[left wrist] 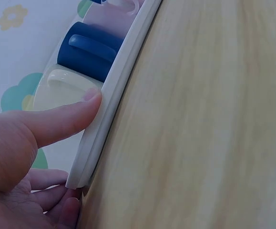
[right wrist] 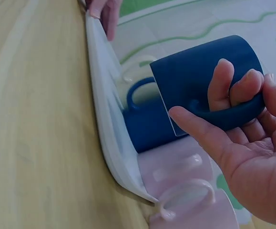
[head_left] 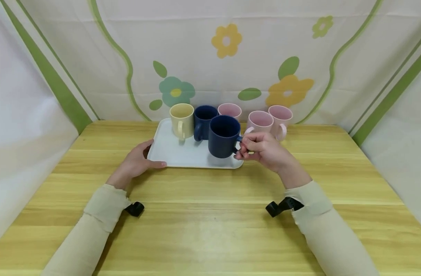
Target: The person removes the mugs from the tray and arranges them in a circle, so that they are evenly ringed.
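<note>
My right hand (head_left: 262, 149) holds a dark blue mug (head_left: 221, 140) by its handle, fingers through the loop. The mug is upright, raised above the front right part of a white tray (head_left: 183, 159). At the tray's front left corner, my left hand (head_left: 138, 161) grips the rim, thumb (left wrist: 76, 121) along the front edge and fingers at the side. Along the tray's back stand a yellow mug (head_left: 183, 120), a second blue mug (head_left: 201, 126) and a pink mug (head_left: 229, 110), which the raised mug partly hides.
Right of the tray, two more pink mugs (head_left: 260, 119) stand on the wooden table (head_left: 203, 226), close together. Behind everything hangs a white curtain (head_left: 196, 46) with flowers and green lines. Plain white cloth (head_left: 20, 134) closes the left side.
</note>
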Demonstrator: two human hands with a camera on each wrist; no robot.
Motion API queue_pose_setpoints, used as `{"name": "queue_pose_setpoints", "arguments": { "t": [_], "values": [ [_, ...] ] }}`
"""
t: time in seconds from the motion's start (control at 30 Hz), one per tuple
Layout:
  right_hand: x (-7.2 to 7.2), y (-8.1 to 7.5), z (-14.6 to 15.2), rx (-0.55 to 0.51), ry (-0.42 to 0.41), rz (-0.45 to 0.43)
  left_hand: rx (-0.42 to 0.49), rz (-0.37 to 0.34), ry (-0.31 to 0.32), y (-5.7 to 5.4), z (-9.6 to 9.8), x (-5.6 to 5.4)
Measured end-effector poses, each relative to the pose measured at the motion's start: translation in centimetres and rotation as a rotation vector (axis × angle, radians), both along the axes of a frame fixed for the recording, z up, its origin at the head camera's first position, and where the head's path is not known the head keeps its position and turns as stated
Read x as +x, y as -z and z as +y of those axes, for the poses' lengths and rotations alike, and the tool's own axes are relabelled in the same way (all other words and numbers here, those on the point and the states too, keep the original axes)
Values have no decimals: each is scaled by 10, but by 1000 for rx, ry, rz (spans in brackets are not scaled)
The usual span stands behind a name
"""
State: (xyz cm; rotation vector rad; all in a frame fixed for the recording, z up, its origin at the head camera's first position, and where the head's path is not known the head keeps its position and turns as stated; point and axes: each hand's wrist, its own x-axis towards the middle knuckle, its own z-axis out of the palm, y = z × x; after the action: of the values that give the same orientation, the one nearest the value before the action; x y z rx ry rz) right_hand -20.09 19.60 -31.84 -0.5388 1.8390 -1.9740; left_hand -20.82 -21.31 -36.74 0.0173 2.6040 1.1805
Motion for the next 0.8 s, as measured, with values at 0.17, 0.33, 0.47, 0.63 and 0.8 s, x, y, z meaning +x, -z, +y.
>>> {"name": "queue_pose_setpoints", "arguments": {
  "t": [0.17,0.33,0.47,0.63,0.8],
  "values": [
    [-5,-4,21,-28,-47,45,7,-4,3,0,0,-1],
    [-8,-10,42,-65,-89,82,15,-7,-5,0,1,-1],
    [-8,-13,62,-79,-90,102,29,-4,-6,1,2,-1],
    [-6,-15,86,-127,-139,123,32,-5,-6,1,3,0],
    [-7,-16,109,-219,-243,136,24,-9,-17,1,3,-1]
  ]
}}
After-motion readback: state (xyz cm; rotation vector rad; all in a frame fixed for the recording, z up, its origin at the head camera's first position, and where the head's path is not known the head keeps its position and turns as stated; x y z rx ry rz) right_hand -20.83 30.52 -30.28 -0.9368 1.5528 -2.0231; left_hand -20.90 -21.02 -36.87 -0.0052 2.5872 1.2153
